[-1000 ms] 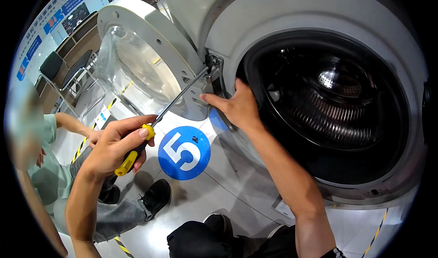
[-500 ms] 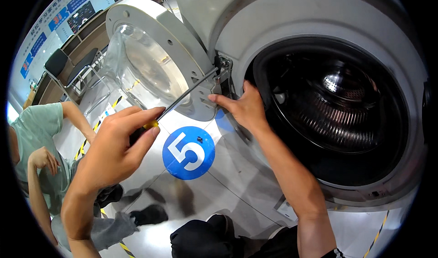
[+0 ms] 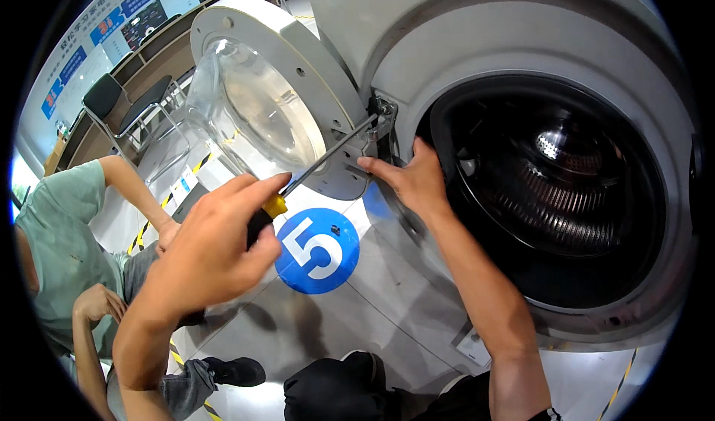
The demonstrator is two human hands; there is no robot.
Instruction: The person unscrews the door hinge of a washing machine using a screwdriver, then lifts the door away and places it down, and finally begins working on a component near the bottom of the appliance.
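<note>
A screwdriver (image 3: 328, 155) with a long metal shaft and a yellow and black handle is in my left hand (image 3: 223, 246), which is closed round the handle. Its tip meets the metal hinge (image 3: 385, 115) between the washing machine (image 3: 514, 30) and its swung-out round door (image 3: 316, 86). Just below the hinge is my right hand (image 3: 418, 184), thumb and forefinger spread apart. Its thumb reaches to the door's hinge-side edge, while the forefinger lies at the rim of the drum opening by the black rubber gasket (image 3: 447, 123). The remaining right fingers are mostly hidden.
At the left sits another person in a green shirt (image 3: 63, 220), with arms near my left forearm. Below the door, a blue round sticker (image 3: 318, 251) marks the tiled floor. A black chair (image 3: 126, 104) and a long desk (image 3: 160, 48) stand farther back.
The whole view has shifted, so the machine and door appear farther right and slightly lower. My left hand has turned round the handle, showing more yellow. The screwdriver tip remains at the hinge.
</note>
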